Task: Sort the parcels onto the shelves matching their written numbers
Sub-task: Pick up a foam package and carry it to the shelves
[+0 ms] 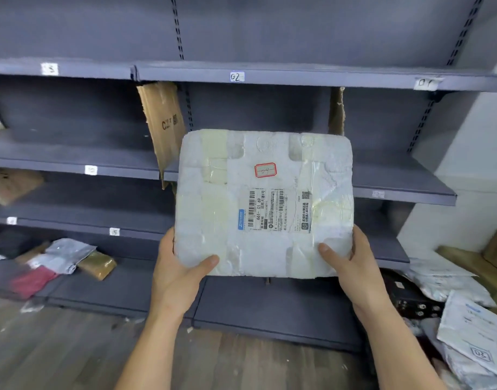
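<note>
Foam parcel (pixel 264 204) marked 04, left hand (pixel 180 271) and right hand (pixel 351 268) gripping its lower corners, open shelves (pixel 73 159) behind

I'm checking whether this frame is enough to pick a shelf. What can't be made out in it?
Head view only:
Red-bordered sticker on the foam parcel: handwriting faint, perhaps 04.
Left shelf tag: blurred, unreadable.
Right shelf tag: too small.
Middle shelf edge: partly hidden by the parcel.
Fingers of left hand and right hand: behind the parcel.
Lower-left bags: motion-blurred.

White taped foam parcel (pixel 264 204), marked 04, held upright before shelves (pixel 298 77).
</note>
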Motion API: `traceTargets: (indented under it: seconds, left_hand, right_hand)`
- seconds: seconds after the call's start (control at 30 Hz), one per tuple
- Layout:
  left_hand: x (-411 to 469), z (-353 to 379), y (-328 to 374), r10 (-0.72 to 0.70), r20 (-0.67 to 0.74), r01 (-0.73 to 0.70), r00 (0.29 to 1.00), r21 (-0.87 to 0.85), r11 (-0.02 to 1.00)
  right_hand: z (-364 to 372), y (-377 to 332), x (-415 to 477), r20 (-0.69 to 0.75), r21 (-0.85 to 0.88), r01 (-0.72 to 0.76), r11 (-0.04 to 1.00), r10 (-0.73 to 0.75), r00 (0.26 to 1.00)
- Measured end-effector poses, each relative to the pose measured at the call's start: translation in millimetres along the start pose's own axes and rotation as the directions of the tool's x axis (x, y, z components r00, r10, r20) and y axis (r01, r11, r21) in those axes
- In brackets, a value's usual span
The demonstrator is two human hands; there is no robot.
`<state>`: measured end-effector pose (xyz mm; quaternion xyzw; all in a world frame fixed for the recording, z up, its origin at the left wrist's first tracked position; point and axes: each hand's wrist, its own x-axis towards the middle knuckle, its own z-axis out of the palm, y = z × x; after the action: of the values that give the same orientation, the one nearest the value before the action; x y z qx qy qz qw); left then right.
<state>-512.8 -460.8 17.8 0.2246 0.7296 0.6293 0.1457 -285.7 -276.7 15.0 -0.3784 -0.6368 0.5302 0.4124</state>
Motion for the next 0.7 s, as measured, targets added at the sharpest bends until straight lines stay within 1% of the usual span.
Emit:
traceTargets:
  seconds: [0.13,0.37,0.53,0.7]
  left_hand:
    - [-18.9,-35.0,-2.1,-0.002,-0.109,0.005,0.994,0.023,1.000]
    - [-26.6,-93.7,-9.7,0.004,-0.215,0.005,0.977,0.045,0.999]
    - [-12.5,-143.1,-23.1,-0.018,-0.277,0.025,0.961,0.022,0.999]
    - [19.0,-209.6,-37.3,-0.020,-0.307,0.021,0.951,0.000,1.000]
  right_hand:
    - [30.2,-3.4,-10.9,0.100,0.032,-0.006,0.999,0.003,0.995]
    - [85.8,-12.0,-26.0,0.233,0.050,-0.002,0.999,-0.010,0.972]
    - [146.6,-8.1,-29.3,0.288,0.023,-0.016,1.000,0.009,0.957]
    - [225.0,-13.6,-34.1,0.326,0.002,-0.008,1.000,0.007,0.945]
